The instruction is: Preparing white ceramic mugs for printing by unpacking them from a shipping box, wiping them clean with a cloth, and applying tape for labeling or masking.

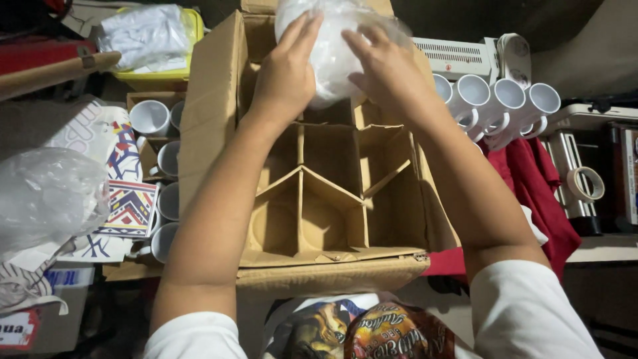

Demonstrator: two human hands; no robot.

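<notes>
Cardboard dividers split the open carton (319,219) into compartments, and those at its near edge show bare bottoms. Over the carton's far edge, the left hand (284,74) and the right hand (389,72) press from either side on a plastic-wrapped white mug (332,50), fingers spread around it. Beyond the carton's right side, white mugs (505,100) stand in a row.
</notes>
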